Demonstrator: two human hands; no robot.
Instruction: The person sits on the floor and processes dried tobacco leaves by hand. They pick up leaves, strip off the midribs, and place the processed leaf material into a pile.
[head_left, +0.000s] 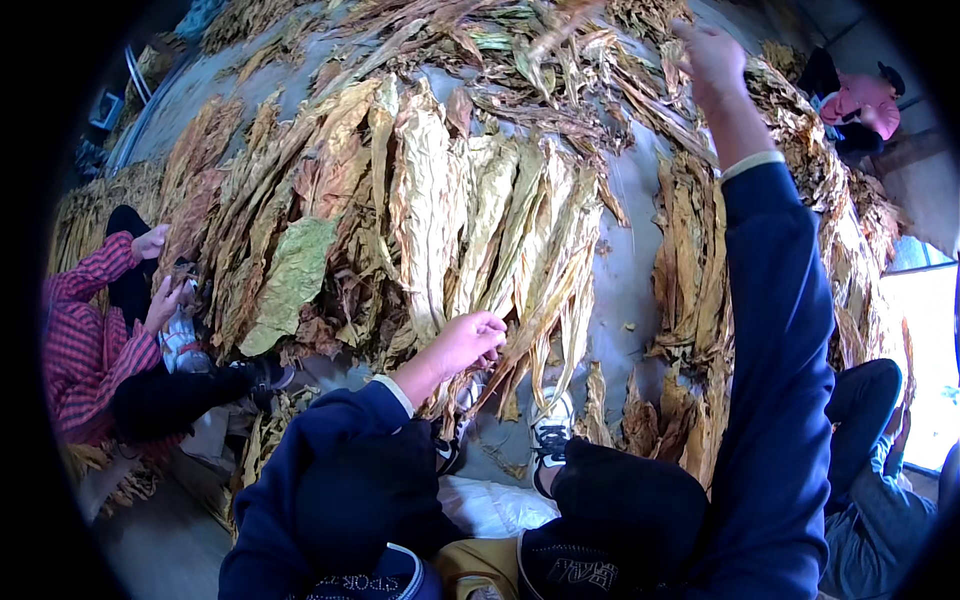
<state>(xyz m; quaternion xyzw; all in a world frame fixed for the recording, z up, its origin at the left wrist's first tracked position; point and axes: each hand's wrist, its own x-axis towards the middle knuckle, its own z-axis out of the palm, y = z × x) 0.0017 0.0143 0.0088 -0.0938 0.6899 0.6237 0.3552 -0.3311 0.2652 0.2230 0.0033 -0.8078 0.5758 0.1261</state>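
Note:
My left hand (462, 346) is closed, its fingers curled together at the lower ends of a row of pale yellow dried tobacco leaves (490, 215). What lies between its fingers, if anything, is hidden. My right arm reaches far forward. At its end my right hand (714, 65), slightly blurred, has its fingers stretched out above the leaves at the far right. Left of that hand, a motion-smeared brown leaf (560, 32) shows above the far heap. A greenish leaf (292, 285) lies among browner ones, left of my left hand.
A person in a checked shirt (95, 325) sits at the left with both hands near the leaves. Another in pink (865, 105) is at the far right; dark-trousered legs (860, 420) show nearer. More brown leaves (690, 270) lie right of a grey sheet (625, 265). My shoes (551, 430) stand close by.

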